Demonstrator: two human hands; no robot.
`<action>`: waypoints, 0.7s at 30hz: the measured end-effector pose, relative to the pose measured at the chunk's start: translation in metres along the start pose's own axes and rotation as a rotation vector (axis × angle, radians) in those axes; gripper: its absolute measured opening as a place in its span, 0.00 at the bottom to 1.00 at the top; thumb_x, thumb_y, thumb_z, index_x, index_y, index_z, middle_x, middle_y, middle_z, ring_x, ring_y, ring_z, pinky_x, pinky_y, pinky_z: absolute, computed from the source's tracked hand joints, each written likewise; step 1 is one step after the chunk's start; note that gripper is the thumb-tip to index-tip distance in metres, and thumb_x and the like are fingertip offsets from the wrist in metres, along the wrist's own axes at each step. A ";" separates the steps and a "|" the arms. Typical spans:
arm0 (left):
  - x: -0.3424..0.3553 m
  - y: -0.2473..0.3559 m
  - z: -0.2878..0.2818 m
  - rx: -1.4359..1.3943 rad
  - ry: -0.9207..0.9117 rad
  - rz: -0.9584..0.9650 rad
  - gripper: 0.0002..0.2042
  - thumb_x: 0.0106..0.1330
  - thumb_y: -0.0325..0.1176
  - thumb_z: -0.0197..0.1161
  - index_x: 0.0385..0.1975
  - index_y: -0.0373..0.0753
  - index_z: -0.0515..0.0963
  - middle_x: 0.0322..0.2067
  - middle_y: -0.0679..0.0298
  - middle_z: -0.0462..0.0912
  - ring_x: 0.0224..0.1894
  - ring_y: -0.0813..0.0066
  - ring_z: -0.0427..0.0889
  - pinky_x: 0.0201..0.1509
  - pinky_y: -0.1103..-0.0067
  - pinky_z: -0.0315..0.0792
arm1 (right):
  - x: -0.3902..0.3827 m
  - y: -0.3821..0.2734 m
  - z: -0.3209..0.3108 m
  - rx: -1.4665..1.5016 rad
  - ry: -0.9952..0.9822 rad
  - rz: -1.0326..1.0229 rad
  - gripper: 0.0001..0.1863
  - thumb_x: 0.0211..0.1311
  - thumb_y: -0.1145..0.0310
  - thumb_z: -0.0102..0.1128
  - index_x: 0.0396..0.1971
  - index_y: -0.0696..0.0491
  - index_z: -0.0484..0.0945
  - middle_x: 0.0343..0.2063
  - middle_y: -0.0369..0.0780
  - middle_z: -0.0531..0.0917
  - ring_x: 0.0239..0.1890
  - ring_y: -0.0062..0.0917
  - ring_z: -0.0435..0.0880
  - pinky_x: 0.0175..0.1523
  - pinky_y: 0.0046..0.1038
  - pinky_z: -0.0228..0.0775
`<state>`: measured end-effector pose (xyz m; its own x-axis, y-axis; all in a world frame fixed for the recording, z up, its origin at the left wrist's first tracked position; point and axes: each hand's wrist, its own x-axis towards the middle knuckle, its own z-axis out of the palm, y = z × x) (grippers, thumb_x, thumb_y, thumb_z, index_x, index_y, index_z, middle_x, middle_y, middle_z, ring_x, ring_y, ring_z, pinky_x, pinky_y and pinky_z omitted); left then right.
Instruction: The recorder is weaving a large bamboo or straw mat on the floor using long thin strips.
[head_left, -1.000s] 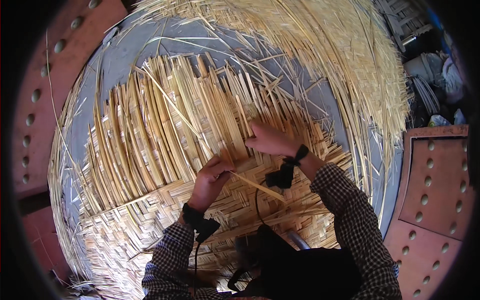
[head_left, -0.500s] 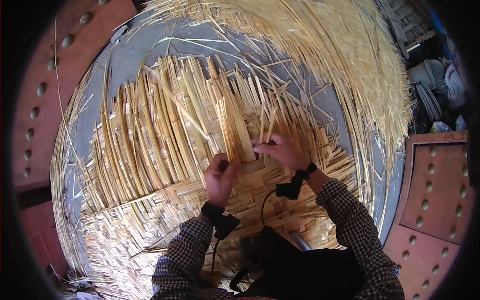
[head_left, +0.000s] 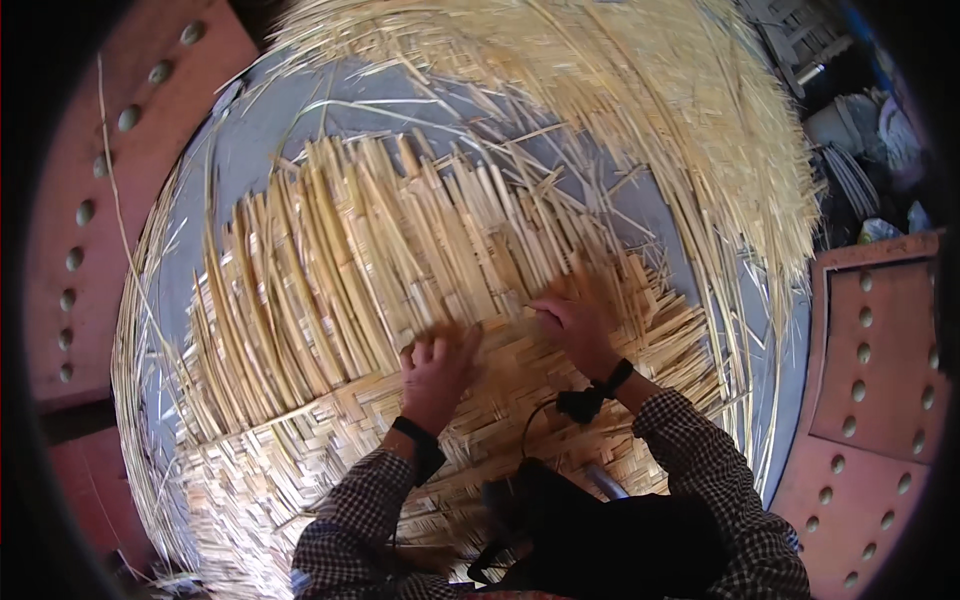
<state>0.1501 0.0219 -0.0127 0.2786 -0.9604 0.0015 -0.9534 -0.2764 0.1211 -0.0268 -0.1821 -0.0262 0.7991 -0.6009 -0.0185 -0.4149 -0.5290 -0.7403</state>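
A woven mat of pale, flat cane strips (head_left: 250, 500) lies in front of me, its far half a row of loose strips (head_left: 335, 240) side by side, pointing away from me. My left hand (head_left: 440, 375) is low over the line where the weave meets these strips; its fingers look spread and slightly bent, with nothing visible between them. Just to its right, my right hand (head_left: 580, 330) is at the same line, thumb side toward the left hand. Motion smears its fingers, so whether they pinch a strip is unclear.
Grey floor (head_left: 260, 125) shows beyond the mat, with stray strips scattered on it. A large straw-coloured woven sheet (head_left: 640, 90) spreads across the far right. Reddish studded panels (head_left: 150, 170) stand at both sides. Bags and a bucket (head_left: 845, 125) sit at the right.
The raised strips that were between my hands now lie down among the others. My left hand has opened, and my right hand has dropped slightly toward me. The view has shifted a little.
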 end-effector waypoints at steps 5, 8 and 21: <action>0.054 0.023 -0.016 -0.101 -0.144 0.145 0.35 0.56 0.38 0.73 0.66 0.45 0.69 0.51 0.55 0.74 0.56 0.57 0.73 0.58 0.59 0.68 | 0.000 -0.005 -0.034 0.225 0.076 0.121 0.11 0.65 0.66 0.62 0.44 0.55 0.82 0.39 0.44 0.85 0.39 0.33 0.85 0.44 0.32 0.75; 0.095 0.042 -0.005 -0.973 -0.035 0.129 0.15 0.62 0.23 0.61 0.50 0.36 0.79 0.44 0.50 0.77 0.45 0.52 0.79 0.51 0.68 0.75 | 0.003 -0.019 -0.058 0.107 -0.079 0.006 0.15 0.66 0.62 0.64 0.46 0.56 0.81 0.40 0.44 0.84 0.39 0.31 0.85 0.44 0.32 0.75; 0.088 0.055 -0.011 -1.089 0.134 0.085 0.08 0.55 0.22 0.70 0.36 0.37 0.84 0.29 0.60 0.79 0.32 0.65 0.82 0.37 0.75 0.76 | 0.089 0.024 -0.083 0.017 -0.374 0.065 0.27 0.60 0.57 0.70 0.52 0.59 0.76 0.40 0.43 0.83 0.41 0.27 0.81 0.49 0.30 0.73</action>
<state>0.1233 -0.0774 0.0048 0.2902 -0.9450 0.1512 -0.3760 0.0328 0.9260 -0.0018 -0.2984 0.0105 0.8764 -0.3711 -0.3070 -0.4648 -0.4851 -0.7407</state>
